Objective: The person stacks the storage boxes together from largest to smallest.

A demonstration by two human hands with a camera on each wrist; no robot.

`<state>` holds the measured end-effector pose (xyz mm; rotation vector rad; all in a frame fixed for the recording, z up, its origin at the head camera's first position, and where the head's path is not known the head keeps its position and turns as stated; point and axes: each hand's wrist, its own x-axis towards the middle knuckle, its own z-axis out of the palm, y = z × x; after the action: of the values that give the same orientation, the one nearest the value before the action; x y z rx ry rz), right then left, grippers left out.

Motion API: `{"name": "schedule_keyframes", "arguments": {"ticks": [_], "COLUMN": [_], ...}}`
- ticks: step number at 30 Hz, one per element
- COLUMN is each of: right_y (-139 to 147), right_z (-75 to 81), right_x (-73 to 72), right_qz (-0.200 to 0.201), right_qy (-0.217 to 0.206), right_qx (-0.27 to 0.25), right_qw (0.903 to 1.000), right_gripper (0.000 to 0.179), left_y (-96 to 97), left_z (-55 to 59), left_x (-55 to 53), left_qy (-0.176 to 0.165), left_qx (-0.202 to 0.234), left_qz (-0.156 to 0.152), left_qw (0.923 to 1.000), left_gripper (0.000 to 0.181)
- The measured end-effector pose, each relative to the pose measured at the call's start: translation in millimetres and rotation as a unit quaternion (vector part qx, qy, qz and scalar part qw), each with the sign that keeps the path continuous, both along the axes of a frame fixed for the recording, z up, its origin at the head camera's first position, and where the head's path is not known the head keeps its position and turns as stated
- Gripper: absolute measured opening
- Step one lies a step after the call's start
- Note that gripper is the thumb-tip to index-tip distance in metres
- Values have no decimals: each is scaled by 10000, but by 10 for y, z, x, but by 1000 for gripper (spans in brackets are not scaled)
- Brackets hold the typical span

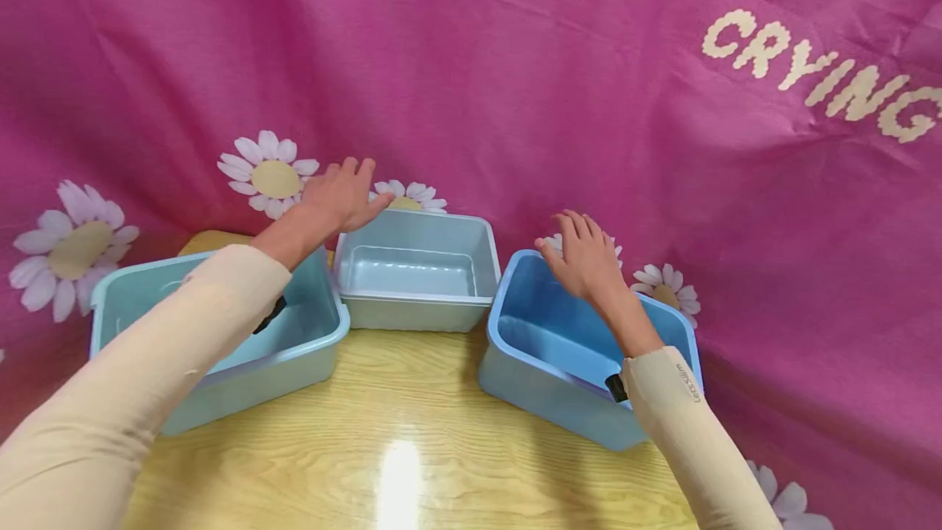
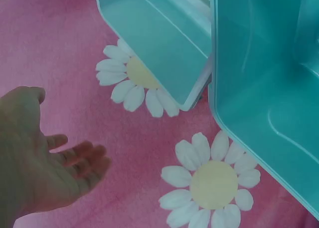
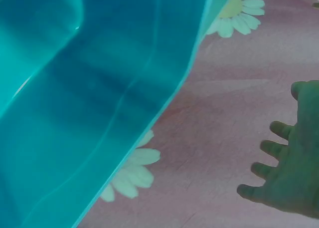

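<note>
My left hand [image 1: 341, 196] is held up with its fingers loosely extended, overlapping the back left corner of the middle bin in the head view. Nothing lies in its palm in the left wrist view, where the hand [image 2: 55, 163] shows at the lower left. Over the blue bin [image 1: 562, 399] on the right, my right hand [image 1: 585, 256] hangs with fingers spread and holds nothing. A pale grey-blue bin [image 1: 415, 313] stands in the middle. The teal bin [image 1: 257, 395] on the left is partly hidden by my left forearm.
The three bins form an arc on a wood-grain table [image 1: 412, 399]. Behind them hangs a magenta cloth [image 1: 515, 80] printed with white daisies and the word CRYING. Black wrist straps [image 1: 616, 388] show under both sleeves.
</note>
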<state>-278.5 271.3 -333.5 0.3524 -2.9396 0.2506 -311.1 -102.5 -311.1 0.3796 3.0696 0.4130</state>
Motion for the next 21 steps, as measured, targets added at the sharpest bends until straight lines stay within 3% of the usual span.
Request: {"name": "schedule_keyframes", "arguments": {"ticks": [11, 21], "right_y": [342, 518], "right_z": [-125, -169], "right_x": [258, 427], "right_qz": [-38, -104], "right_qy": [-324, -393], "right_qx": [-33, 101], "right_qw": [9995, 9991], "right_gripper": [55, 51], "left_y": [281, 504], "left_z": [-99, -190], "left_x": [70, 128], "left_qy": [830, 716], "left_qx": [-298, -172], "left_qz": [-706, -1190], "left_qw": [9936, 9902], "left_gripper": [60, 56]}}
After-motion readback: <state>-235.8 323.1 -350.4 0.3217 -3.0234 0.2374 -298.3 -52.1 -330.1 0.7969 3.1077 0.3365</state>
